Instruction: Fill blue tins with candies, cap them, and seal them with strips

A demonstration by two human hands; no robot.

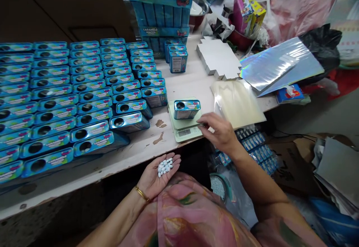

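Observation:
My left hand (157, 176) lies palm up below the table edge, cupping a small heap of white oblong candies (165, 167), with a gold bracelet at the wrist. My right hand (220, 133) reaches over the table, its fingertips close to the right edge of a pale green digital kitchen scale (185, 134). A blue Caramelo Macizo tin (187, 109) lies on its side on the scale, with its round opening dark. Many more such tins (84, 118) stand in tight rows to the left.
Blue Caramelo Macizo cartons (158, 11) are stacked behind the tins on a scuffed white table (165, 144). To the right lie a white die-cut card blank (218, 58), a pale plastic sheet (237, 103) and holographic sheets (280, 65). A bowl of white candies (218, 187) sits below.

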